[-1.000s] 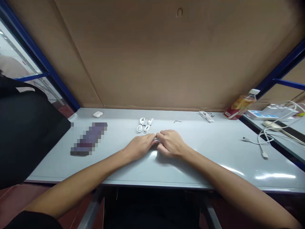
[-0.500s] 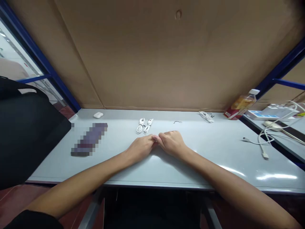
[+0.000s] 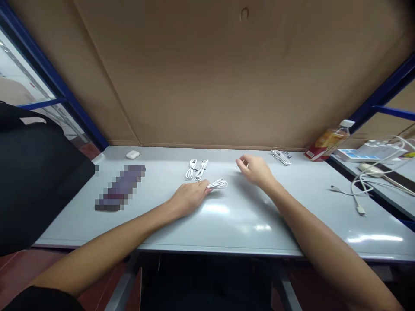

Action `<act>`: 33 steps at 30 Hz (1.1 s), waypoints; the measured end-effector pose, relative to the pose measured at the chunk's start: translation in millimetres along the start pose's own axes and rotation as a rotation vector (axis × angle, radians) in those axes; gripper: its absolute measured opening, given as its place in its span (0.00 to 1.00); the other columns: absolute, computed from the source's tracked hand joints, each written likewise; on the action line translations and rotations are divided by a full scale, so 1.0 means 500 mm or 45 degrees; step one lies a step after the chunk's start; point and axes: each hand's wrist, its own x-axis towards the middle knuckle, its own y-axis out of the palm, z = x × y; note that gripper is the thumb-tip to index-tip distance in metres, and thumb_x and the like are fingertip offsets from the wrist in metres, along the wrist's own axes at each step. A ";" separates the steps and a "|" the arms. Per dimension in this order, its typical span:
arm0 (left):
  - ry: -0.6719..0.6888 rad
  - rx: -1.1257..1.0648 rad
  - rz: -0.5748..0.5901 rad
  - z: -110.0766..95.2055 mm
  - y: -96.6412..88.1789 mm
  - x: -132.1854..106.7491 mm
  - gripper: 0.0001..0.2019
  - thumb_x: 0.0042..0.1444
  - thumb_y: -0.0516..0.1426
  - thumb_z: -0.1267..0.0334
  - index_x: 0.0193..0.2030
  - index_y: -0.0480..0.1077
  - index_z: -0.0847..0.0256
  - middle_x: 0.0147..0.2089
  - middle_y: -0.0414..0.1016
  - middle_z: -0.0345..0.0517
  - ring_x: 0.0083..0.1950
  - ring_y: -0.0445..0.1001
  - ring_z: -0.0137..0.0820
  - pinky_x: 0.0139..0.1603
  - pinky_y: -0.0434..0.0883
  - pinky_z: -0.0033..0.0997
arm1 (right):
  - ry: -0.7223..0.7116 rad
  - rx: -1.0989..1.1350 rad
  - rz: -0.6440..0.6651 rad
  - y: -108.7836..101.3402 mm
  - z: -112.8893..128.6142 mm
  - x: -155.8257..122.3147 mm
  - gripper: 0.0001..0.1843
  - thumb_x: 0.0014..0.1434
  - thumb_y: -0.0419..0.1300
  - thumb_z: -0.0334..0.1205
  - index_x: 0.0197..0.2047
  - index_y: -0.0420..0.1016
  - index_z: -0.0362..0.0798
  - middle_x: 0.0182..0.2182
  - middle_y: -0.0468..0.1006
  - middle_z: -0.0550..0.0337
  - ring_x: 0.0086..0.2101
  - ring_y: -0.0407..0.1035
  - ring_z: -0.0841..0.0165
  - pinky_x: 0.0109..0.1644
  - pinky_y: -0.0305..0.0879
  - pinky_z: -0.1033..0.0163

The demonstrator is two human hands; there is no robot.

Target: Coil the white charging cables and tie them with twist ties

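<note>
My left hand (image 3: 191, 198) is closed around one end of a coiled white cable (image 3: 218, 184), whose loops stick out to the right past the fingertips, just over the table. My right hand (image 3: 256, 169) is farther back and to the right, with its fingers curled and its thumb and fingertips pinched at a short black twist tie (image 3: 237, 166). Most of the tie is hidden by the fingers. Beyond my left hand lie two bundled white cables, a left one (image 3: 191, 169) and a right one (image 3: 201, 170), each with a black tie.
Another white cable bundle (image 3: 281, 157) lies at the back right, near a leaning drink bottle (image 3: 327, 142). Loose white cables (image 3: 359, 183) spread over the right edge. A white earphone case (image 3: 132, 154) and a blurred-out dark object (image 3: 121, 188) lie left, beside a black bag (image 3: 42, 181).
My hands were together at the middle and have come apart. The right hand moved back and right to the twist tie. The left hand stays near its place, and the coiled cable now shows in it.
</note>
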 end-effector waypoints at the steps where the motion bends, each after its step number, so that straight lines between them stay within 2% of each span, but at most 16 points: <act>1: -0.010 -0.008 0.012 0.001 0.000 0.001 0.16 0.74 0.40 0.55 0.46 0.66 0.57 0.43 0.79 0.48 0.39 0.78 0.41 0.36 0.65 0.34 | 0.062 -0.017 0.012 -0.004 -0.031 0.012 0.13 0.68 0.54 0.44 0.39 0.77 0.47 0.33 0.81 0.54 0.32 0.71 0.63 0.34 0.56 0.61; 2: -0.017 -0.024 0.018 0.003 0.000 0.003 0.16 0.74 0.40 0.55 0.46 0.65 0.57 0.43 0.79 0.48 0.39 0.78 0.41 0.36 0.65 0.34 | 0.112 -0.035 0.010 -0.005 -0.059 0.022 0.11 0.65 0.56 0.43 0.42 0.77 0.47 0.33 0.81 0.54 0.33 0.72 0.63 0.34 0.57 0.61; 4: -0.024 -0.076 0.024 0.007 -0.001 0.004 0.16 0.74 0.40 0.54 0.46 0.65 0.57 0.41 0.78 0.48 0.39 0.77 0.42 0.35 0.63 0.34 | 0.151 -0.013 0.083 -0.003 -0.101 0.034 0.14 0.62 0.60 0.45 0.47 0.77 0.47 0.36 0.82 0.53 0.35 0.73 0.62 0.35 0.59 0.62; 6: -0.019 -0.148 0.021 0.011 -0.001 0.004 0.16 0.74 0.40 0.53 0.46 0.64 0.56 0.39 0.77 0.48 0.38 0.76 0.43 0.35 0.62 0.35 | 0.131 0.008 0.137 0.005 -0.121 0.039 0.16 0.61 0.62 0.47 0.49 0.77 0.48 0.39 0.82 0.53 0.38 0.73 0.61 0.36 0.61 0.62; 10: 0.004 -0.286 -0.007 0.017 -0.002 0.003 0.16 0.73 0.40 0.51 0.44 0.63 0.55 0.37 0.75 0.46 0.37 0.74 0.41 0.35 0.61 0.34 | 0.126 0.067 0.145 0.022 -0.118 0.042 0.06 0.60 0.62 0.41 0.38 0.78 0.48 0.39 0.81 0.52 0.38 0.73 0.61 0.39 0.62 0.61; 13: 0.006 -0.365 -0.027 0.016 -0.003 0.001 0.16 0.73 0.41 0.51 0.41 0.62 0.55 0.34 0.72 0.45 0.34 0.72 0.40 0.34 0.59 0.34 | 0.128 0.164 0.144 0.025 -0.106 0.042 0.07 0.63 0.58 0.39 0.34 0.76 0.48 0.37 0.81 0.53 0.37 0.72 0.62 0.39 0.62 0.60; 16: -0.033 -0.485 -0.062 0.013 -0.007 0.001 0.15 0.72 0.44 0.51 0.37 0.61 0.55 0.31 0.69 0.42 0.30 0.68 0.37 0.32 0.57 0.33 | 0.144 0.385 0.194 0.020 -0.080 0.033 0.11 0.65 0.57 0.46 0.36 0.75 0.49 0.35 0.79 0.57 0.33 0.71 0.65 0.36 0.62 0.62; 19: -0.098 -0.609 -0.120 0.011 -0.010 0.003 0.16 0.71 0.46 0.51 0.34 0.58 0.55 0.29 0.67 0.41 0.29 0.66 0.35 0.31 0.56 0.33 | 0.180 0.907 0.346 0.012 -0.022 0.006 0.19 0.61 0.60 0.57 0.35 0.75 0.49 0.29 0.74 0.61 0.27 0.66 0.69 0.33 0.61 0.63; 21: -0.131 -0.673 -0.151 0.012 -0.010 0.005 0.16 0.71 0.46 0.50 0.33 0.58 0.56 0.30 0.68 0.41 0.30 0.66 0.35 0.32 0.57 0.33 | 0.062 1.094 0.466 0.014 0.029 -0.018 0.21 0.61 0.61 0.59 0.33 0.74 0.48 0.28 0.72 0.62 0.27 0.64 0.71 0.34 0.61 0.63; 23: -0.149 -0.723 -0.160 0.015 -0.009 0.007 0.16 0.70 0.46 0.49 0.34 0.59 0.56 0.31 0.69 0.41 0.32 0.67 0.35 0.33 0.58 0.33 | 0.015 1.158 0.480 0.023 0.077 -0.043 0.22 0.61 0.60 0.59 0.31 0.74 0.48 0.26 0.71 0.63 0.27 0.62 0.71 0.33 0.59 0.63; 27: -0.181 -0.769 -0.151 0.019 -0.007 0.008 0.16 0.70 0.46 0.48 0.35 0.60 0.56 0.32 0.70 0.42 0.33 0.68 0.36 0.34 0.60 0.34 | 0.007 1.174 0.239 0.051 0.134 -0.074 0.22 0.61 0.61 0.60 0.33 0.77 0.48 0.25 0.72 0.62 0.27 0.63 0.69 0.33 0.60 0.62; 31: -0.161 -0.695 -0.141 0.014 -0.008 0.006 0.16 0.70 0.46 0.49 0.35 0.61 0.56 0.34 0.72 0.43 0.34 0.71 0.37 0.36 0.62 0.34 | 0.085 1.211 -0.083 0.059 0.139 -0.077 0.21 0.61 0.61 0.59 0.37 0.78 0.48 0.29 0.76 0.59 0.30 0.67 0.66 0.36 0.63 0.60; 33: -0.141 -0.597 -0.122 0.008 -0.009 0.004 0.16 0.71 0.45 0.50 0.37 0.62 0.56 0.33 0.72 0.44 0.35 0.72 0.39 0.36 0.62 0.35 | 0.089 1.210 -0.124 0.060 0.136 -0.076 0.21 0.61 0.61 0.59 0.37 0.78 0.48 0.31 0.77 0.58 0.32 0.68 0.65 0.38 0.64 0.60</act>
